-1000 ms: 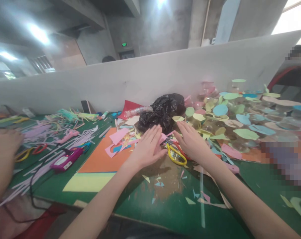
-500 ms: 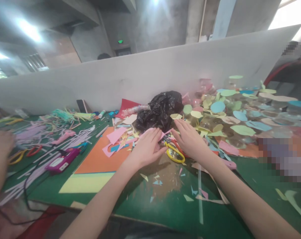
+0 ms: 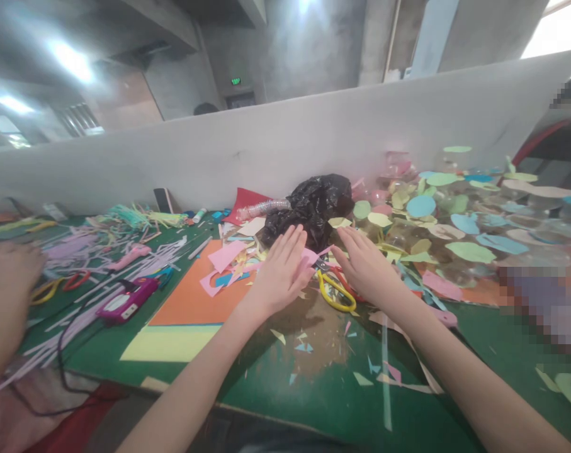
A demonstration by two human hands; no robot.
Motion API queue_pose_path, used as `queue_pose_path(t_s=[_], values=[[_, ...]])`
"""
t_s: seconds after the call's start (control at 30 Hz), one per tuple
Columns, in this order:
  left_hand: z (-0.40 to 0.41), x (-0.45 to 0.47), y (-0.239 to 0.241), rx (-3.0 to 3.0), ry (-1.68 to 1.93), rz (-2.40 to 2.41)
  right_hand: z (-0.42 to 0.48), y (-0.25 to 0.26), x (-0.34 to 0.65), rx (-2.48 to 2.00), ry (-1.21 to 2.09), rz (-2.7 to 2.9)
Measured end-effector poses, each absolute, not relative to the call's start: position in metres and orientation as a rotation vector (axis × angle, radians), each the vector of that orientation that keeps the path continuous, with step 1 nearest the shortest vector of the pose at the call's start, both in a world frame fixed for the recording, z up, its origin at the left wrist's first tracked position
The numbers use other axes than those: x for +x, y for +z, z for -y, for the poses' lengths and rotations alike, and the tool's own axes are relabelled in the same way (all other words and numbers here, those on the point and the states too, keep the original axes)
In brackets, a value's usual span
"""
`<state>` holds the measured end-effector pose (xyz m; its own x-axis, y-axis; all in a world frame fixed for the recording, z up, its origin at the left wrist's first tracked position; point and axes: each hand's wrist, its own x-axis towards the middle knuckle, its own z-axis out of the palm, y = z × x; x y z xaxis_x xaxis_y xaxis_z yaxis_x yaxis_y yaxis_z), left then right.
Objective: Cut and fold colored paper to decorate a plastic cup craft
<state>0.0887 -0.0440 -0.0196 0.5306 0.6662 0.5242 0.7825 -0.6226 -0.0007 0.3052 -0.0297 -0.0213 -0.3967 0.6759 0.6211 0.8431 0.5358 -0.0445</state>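
My left hand (image 3: 281, 270) lies flat with its fingers stretched out over pink and blue paper scraps (image 3: 223, 267) on the green table (image 3: 323, 390). My right hand (image 3: 366, 267) is also flat and open, just right of it, over yellow-handled scissors (image 3: 335, 293). Both fingertips reach toward a crumpled black plastic bag (image 3: 308, 211). Neither hand holds anything.
An orange sheet (image 3: 191, 299) and a yellow sheet (image 3: 167, 343) lie at left. A pink glue gun (image 3: 124, 303) with a cord sits among paper strips. Clear cups topped with coloured paper ovals (image 3: 450, 233) crowd the right. Another person's hand (image 3: 11, 267) works at far left. A white partition (image 3: 266, 151) stands behind.
My two hands have shifted slightly forward over the scraps, still flat. The view has wobbled a little. The other person's hand at the left has moved.
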Motion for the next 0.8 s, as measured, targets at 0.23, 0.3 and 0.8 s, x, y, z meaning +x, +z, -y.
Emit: queue_pose_path(t_s=[0.23, 0.3, 0.8], values=[[0.0476, 0.0903, -0.0189, -2.503, -0.737, 1.242, 0.0278, -0.0229, 0.3048, -1.216, -0.379, 2.184], [0.0486, 0.0906, -0.0183, -2.480, -0.786, 1.223, 0.0279, -0.0229, 0.3047, -1.207, -0.386, 2.190], [0.0480, 0.0903, -0.0212, -2.530, -0.644, 1.235, 0.0300, -0.0231, 0.3057, -1.187, -0.393, 2.210]])
